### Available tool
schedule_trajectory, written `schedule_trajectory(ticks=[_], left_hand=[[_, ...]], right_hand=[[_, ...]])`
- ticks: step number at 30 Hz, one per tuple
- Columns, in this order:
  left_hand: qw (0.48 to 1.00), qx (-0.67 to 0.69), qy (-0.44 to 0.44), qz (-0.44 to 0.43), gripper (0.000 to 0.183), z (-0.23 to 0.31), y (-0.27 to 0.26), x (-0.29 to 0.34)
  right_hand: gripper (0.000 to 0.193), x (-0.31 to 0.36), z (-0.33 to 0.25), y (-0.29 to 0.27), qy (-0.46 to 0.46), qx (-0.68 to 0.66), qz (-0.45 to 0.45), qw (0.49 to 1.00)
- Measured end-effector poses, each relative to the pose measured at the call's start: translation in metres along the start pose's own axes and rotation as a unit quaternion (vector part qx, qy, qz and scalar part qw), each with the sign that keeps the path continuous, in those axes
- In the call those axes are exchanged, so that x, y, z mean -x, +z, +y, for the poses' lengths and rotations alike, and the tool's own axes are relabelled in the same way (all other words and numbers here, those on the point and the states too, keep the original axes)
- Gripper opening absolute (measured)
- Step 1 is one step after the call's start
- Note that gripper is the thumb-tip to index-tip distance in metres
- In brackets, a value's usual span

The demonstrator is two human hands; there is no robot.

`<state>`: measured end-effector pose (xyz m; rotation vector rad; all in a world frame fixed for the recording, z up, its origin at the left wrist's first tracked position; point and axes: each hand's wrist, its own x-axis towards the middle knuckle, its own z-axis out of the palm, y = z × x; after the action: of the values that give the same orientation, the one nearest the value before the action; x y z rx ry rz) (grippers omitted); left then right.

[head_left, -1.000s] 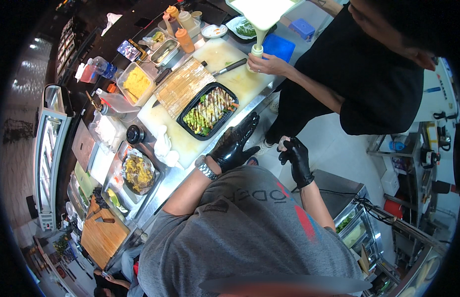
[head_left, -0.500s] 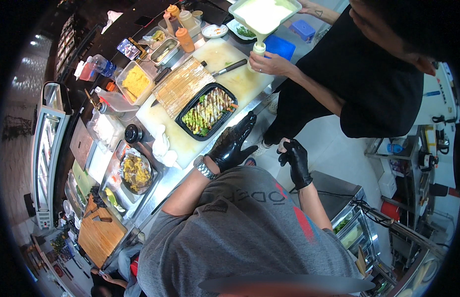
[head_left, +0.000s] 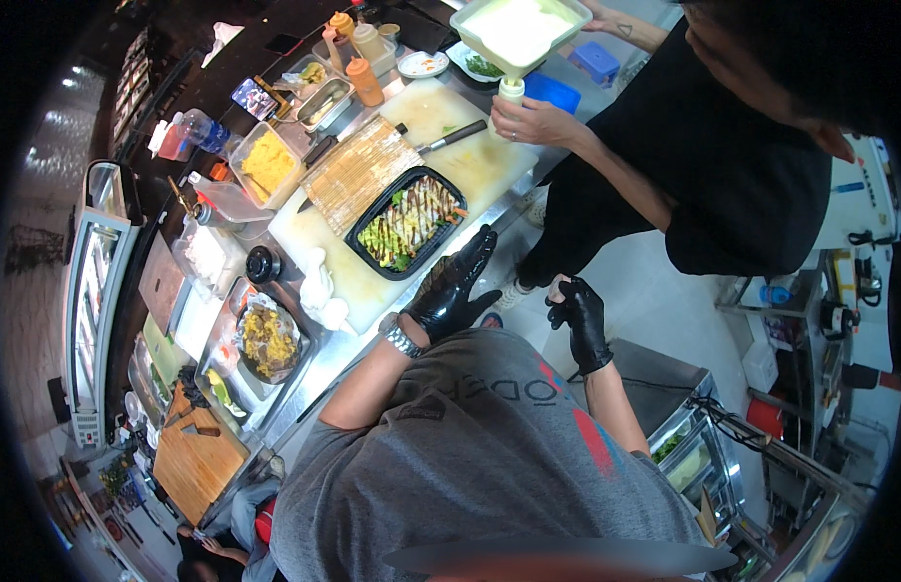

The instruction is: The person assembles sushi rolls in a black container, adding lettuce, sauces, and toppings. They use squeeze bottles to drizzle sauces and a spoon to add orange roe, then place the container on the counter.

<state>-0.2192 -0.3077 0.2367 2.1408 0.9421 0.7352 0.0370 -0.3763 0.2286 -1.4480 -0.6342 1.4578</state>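
Note:
My left hand [head_left: 454,296], in a black glove, is held by the counter's near edge with fingers stretched and thumb apart, holding nothing. Just beyond its fingertips, a black plastic tray [head_left: 355,254] lies on the white cutting board [head_left: 504,155]. Chopped greens and other food [head_left: 408,225] fill the tray, striped with dark and pale sauce. My right hand [head_left: 581,325], also in a black glove, is raised in front of me with its fingers curled. Something small and pale shows at its fingertips; whether it is held or a bare fingertip, I cannot tell.
A bamboo mat [head_left: 361,170] and a knife [head_left: 454,136] lie behind the tray. At the right, a co-worker tips a tub of pale sauce [head_left: 519,34] over a squeeze bottle [head_left: 510,94]. A tub of yellow crumbs [head_left: 266,163] and a white cloth [head_left: 318,289] are on the left.
My hands keep nearly the same pose. The co-worker's tub still tips over the squeeze bottle, and the gap between them looks slightly smaller.

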Motion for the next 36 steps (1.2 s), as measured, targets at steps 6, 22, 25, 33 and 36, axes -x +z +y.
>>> schedule_trajectory(ticks=[6,22,25,33,36], left_hand=[[0.999,-0.007,-0.02,-0.026,0.087,0.001,-0.003,0.001],[0.993,-0.116,0.02,-0.004,0.085,0.003,-0.001,-0.005],[0.992,-0.121,0.017,-0.006,0.085,0.006,-0.002,-0.006],[0.993,-0.114,0.004,-0.013,0.085,0.007,0.002,-0.007],[0.993,-0.116,0.001,-0.014,0.085,0.004,0.006,-0.006]], right_hand=[[0.025,-0.005,0.005,-0.003,-0.002,-0.005,0.001,1.0],[0.03,-0.01,0.014,-0.017,0.005,-0.029,-0.008,1.0],[0.03,-0.01,0.015,-0.019,0.003,-0.031,-0.013,0.999],[0.03,-0.013,0.018,-0.023,0.0,-0.036,-0.02,0.999],[0.029,-0.014,0.019,-0.023,0.008,-0.033,-0.008,0.999]])
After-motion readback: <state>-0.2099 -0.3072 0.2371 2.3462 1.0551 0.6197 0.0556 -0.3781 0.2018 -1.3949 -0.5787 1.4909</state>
